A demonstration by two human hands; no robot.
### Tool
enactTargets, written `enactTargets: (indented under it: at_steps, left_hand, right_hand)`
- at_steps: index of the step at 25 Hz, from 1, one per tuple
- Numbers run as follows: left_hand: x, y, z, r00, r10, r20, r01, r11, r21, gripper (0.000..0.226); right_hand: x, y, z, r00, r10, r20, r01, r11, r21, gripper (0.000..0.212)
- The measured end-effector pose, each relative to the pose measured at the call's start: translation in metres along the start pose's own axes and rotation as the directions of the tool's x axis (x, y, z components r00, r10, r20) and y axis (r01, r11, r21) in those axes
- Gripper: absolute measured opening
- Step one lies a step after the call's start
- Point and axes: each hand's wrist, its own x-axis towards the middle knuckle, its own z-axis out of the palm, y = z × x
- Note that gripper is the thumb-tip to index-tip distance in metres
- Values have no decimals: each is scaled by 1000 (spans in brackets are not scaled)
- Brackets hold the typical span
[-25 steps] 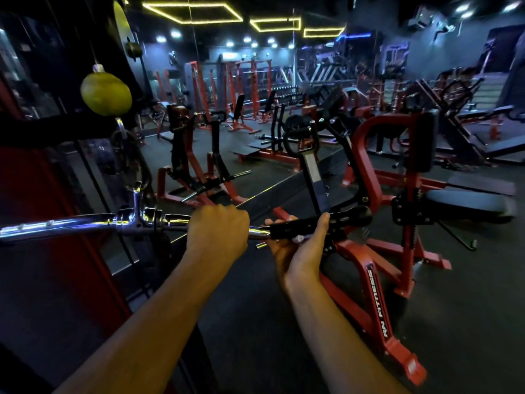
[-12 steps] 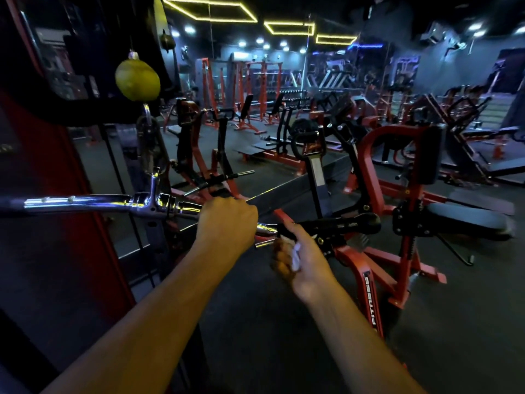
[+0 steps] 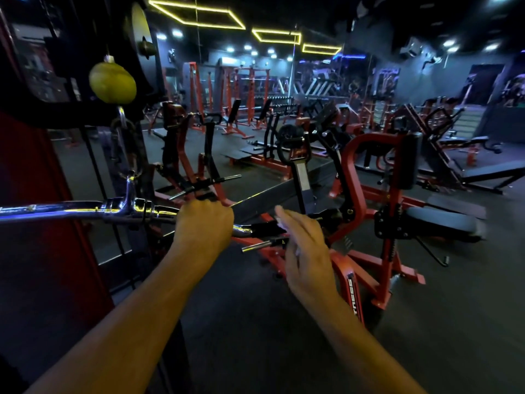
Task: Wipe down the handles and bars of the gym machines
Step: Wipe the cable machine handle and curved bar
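My left hand [image 3: 203, 223] has its fingers wrapped tight around the chrome bar [image 3: 71, 209]. Just right of that grip, at the bar's black handle [image 3: 265, 229], my right hand [image 3: 305, 248] holds a white cloth [image 3: 279, 220], fingers loosely curled.

I see a chrome bar [image 3: 71, 210] hanging level from a chain, running from the left edge toward the middle. Its right end carries a black grip [image 3: 267, 229], with a white cloth [image 3: 279, 222] against it.
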Motion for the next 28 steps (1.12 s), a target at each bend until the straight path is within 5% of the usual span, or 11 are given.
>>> enactTargets:
  at_steps: [2, 7, 15, 18, 22, 25, 28]
  left_hand:
    - [0, 2, -4, 1000, -7, -14, 7, 1000, 6, 10]
    - [-6, 6, -6, 999, -13, -32, 13, 1000, -12, 9]
    - [-7, 1, -9, 1000, -21, -4, 21, 1000, 13, 6]
    - [-8, 3, -17, 999, -52, -5, 52, 998, 29, 7]
    - [-7, 8, -19, 997, -77, 0, 77, 996, 54, 12]
    - [-8, 11, -16, 996, -80, -48, 83, 994, 67, 10]
    - [-1, 20, -5, 998, -47, -28, 49, 996, 80, 11]
  right_hand:
    - [28, 12, 16, 972, -187, 140, 209, 964, -167, 45]
    - [42, 59, 16, 836, -152, 527, 409, 813, -414, 60]
    - [53, 102, -88, 906, 42, 421, 239, 770, -591, 47]
    - [50, 105, -94, 920, 260, 294, -152, 927, -343, 40]
    - [40, 105, -75, 827, 552, 111, -562, 822, 96, 43]
    - [35, 100, -64, 732, 671, 122, -664, 660, 352, 44]
    - [32, 105, -60, 772, 625, 116, -629, 727, 276, 44]
